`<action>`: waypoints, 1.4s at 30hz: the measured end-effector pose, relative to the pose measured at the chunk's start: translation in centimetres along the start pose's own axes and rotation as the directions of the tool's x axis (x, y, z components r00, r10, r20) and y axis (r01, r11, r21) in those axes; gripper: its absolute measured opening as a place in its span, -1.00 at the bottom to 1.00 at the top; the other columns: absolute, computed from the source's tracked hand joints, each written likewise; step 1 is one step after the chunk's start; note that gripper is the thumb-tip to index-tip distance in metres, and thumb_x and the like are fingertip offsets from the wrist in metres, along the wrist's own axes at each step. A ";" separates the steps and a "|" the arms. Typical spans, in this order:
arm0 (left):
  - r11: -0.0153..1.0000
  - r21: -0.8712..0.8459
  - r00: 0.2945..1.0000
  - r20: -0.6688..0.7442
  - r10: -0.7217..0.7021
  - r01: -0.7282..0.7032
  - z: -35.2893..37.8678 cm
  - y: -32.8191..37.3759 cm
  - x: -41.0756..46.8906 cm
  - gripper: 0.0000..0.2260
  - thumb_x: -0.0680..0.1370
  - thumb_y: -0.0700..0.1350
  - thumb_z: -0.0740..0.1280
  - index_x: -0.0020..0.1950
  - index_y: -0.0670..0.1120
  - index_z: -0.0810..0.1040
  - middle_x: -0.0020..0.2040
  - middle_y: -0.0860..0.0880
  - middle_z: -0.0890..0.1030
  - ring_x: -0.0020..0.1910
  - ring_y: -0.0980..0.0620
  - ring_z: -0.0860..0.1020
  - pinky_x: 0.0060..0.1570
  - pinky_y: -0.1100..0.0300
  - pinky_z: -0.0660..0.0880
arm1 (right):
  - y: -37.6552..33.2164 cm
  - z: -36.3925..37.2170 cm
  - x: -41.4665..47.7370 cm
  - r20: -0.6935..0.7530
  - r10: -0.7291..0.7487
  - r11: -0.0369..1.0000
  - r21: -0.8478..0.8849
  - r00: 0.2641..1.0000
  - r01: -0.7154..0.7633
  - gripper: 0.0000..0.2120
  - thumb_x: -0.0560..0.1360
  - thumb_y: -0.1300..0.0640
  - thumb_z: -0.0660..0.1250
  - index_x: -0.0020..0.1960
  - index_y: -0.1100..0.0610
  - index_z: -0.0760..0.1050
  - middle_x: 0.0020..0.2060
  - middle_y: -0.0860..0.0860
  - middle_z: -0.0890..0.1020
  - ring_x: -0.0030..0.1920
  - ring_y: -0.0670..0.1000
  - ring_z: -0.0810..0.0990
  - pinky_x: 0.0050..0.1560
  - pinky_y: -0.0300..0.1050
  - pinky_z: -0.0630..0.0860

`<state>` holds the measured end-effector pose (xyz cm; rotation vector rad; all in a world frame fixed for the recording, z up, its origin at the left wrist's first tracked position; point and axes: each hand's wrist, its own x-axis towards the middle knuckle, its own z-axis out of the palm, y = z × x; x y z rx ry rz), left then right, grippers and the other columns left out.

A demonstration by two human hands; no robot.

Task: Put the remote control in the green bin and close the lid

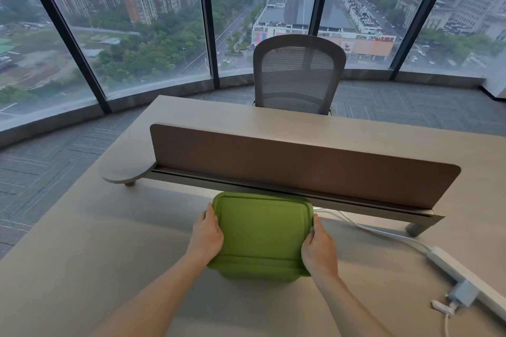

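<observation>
A green bin [257,273] stands on the desk in front of me with its green lid [262,230] lying flat on top. My left hand [206,235] grips the lid's left edge, fingers curled over the rim. My right hand [319,249] grips the lid's right edge the same way. The remote control is not visible; the lid hides the inside of the bin.
A low brown divider panel [301,161] on a raised shelf crosses the desk [82,254] just behind the bin. A white power strip [465,279] with cable and plugged-in adapter lies at the right. A mesh office chair [298,76] stands beyond the desk by floor-to-ceiling windows.
</observation>
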<state>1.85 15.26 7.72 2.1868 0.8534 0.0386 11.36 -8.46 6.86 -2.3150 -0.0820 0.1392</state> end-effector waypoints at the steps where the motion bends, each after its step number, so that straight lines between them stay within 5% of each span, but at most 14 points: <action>1: 1.000 0.018 1.000 -0.003 0.012 -0.012 0.2 -0.2 0.1 -0.52 0.68 -0.17 0.01 0.59 -0.18 -0.02 0.48 -0.21 0.30 0.42 -0.24 0.29 0.39 -0.13 0.28 | 0.1 0.1 0.0 0.000 0.000 1.000 -0.002 1.000 0.000 -0.55 0.63 0.21 0.07 0.51 0.13 0.23 0.25 0.18 0.58 0.20 0.21 0.54 0.21 0.03 0.46; 6: 0.990 0.132 0.999 0.019 0.040 -0.042 0.6 -0.2 0.4 -0.48 0.64 -0.25 0.01 0.58 -0.24 -0.07 0.52 -0.24 0.24 0.46 -0.25 0.23 0.46 -0.11 0.18 | 0.4 0.0 0.8 0.020 0.011 0.999 -0.047 1.000 -0.010 -0.56 0.63 0.18 0.05 0.51 0.08 0.23 0.24 0.16 0.59 0.18 0.22 0.54 0.15 0.02 0.46; 9: 0.958 0.277 0.998 0.034 0.062 -0.069 0.3 0.0 1.0 -0.48 0.63 -0.23 0.01 0.57 -0.27 -0.06 0.55 -0.24 0.18 0.48 -0.24 0.20 0.46 -0.08 0.16 | 0.2 -0.1 1.7 0.082 -0.028 0.967 -0.249 0.996 0.047 -0.53 0.60 0.20 0.05 0.52 0.14 0.20 0.45 0.17 0.39 0.34 0.25 0.41 0.26 0.08 0.40; 12: 0.892 0.426 0.986 0.002 0.166 -0.151 -0.7 0.0 1.8 -0.47 0.67 -0.01 0.02 0.58 -0.18 -0.02 0.60 -0.19 0.08 0.54 -0.22 0.08 0.48 -0.13 0.15 | -0.8 -0.4 2.7 0.076 -0.125 0.839 -0.524 0.989 0.147 -0.48 0.64 0.00 0.00 0.54 0.17 0.11 0.57 0.14 0.11 0.53 0.22 0.09 0.45 0.14 0.17; 18: 0.709 0.574 0.910 0.207 0.358 -0.410 0.0 1.1 2.2 -0.24 0.53 0.42 -0.14 0.61 0.03 -0.13 0.63 -0.08 -0.15 0.57 -0.12 -0.23 0.53 -0.09 -0.15 | -2.3 0.6 3.5 0.414 -0.369 0.651 -0.524 0.832 0.549 -0.29 0.54 -0.36 -0.19 0.58 -0.04 -0.17 0.58 0.03 -0.17 0.55 0.10 -0.23 0.51 0.05 -0.20; 30: 0.605 0.647 0.882 0.273 0.384 -0.463 2.0 1.6 2.2 -0.15 0.42 0.56 -0.20 0.60 0.13 -0.16 0.62 -0.10 -0.20 0.55 -0.19 -0.31 0.52 -0.20 -0.10 | -0.4 0.7 1.4 0.302 -0.321 0.679 -0.588 0.898 0.440 -0.23 0.47 -0.49 -0.20 0.57 -0.12 -0.01 0.58 0.06 0.05 0.56 0.15 -0.08 0.49 0.11 -0.15; 39: 0.564 0.701 0.899 0.317 0.302 -0.436 1.4 2.9 1.7 -0.15 0.42 0.53 -0.28 0.60 0.09 -0.20 0.62 -0.13 -0.19 0.56 -0.24 -0.27 0.50 -0.23 -0.24 | -1.3 -0.1 1.4 0.393 -0.240 0.683 -0.582 0.888 0.442 -0.12 0.37 -0.50 -0.39 0.58 -0.08 -0.18 0.59 0.05 -0.16 0.55 0.14 -0.24 0.50 0.11 -0.25; 42: 0.629 0.648 0.900 0.364 0.239 -0.429 0.9 4.2 1.4 -0.21 0.49 0.47 -0.21 0.60 0.07 -0.20 0.62 -0.15 -0.19 0.56 -0.21 -0.25 0.51 -0.19 -0.22 | -2.4 -0.9 1.7 0.400 -0.202 0.732 -0.545 0.894 0.409 -0.20 0.45 -0.44 -0.29 0.57 -0.05 -0.22 0.58 0.02 -0.22 0.55 0.10 -0.26 0.50 0.12 -0.22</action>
